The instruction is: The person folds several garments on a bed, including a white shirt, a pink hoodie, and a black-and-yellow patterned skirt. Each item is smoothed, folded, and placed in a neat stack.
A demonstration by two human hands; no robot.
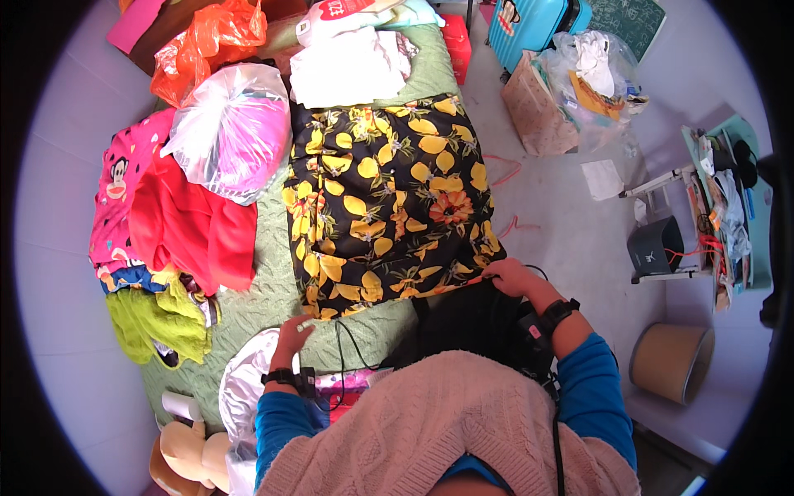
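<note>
A black cloth printed with yellow lemons and orange flowers (391, 204) lies spread on a bed's green quilted cover (248, 310). My right hand (510, 277) pinches its near right corner. Near its lower left corner is my left hand (296, 335), fingers apart; whether its fingertips touch the hem is hard to tell. Straps with small black devices sit on both wrists. Under the right forearm lies a black fabric item (462, 328), partly hidden by my body. A thin black cable (342, 359) loops beside my left hand.
Red, pink and lime-green clothes (192, 223) lie on the left, with a stuffed clear plastic bag (232, 133) beside them. White folded cloth (347, 68) is beyond the lemon print. Right of the bed stand a blue suitcase (524, 31), a paper bag (536, 111) and a bin (670, 363).
</note>
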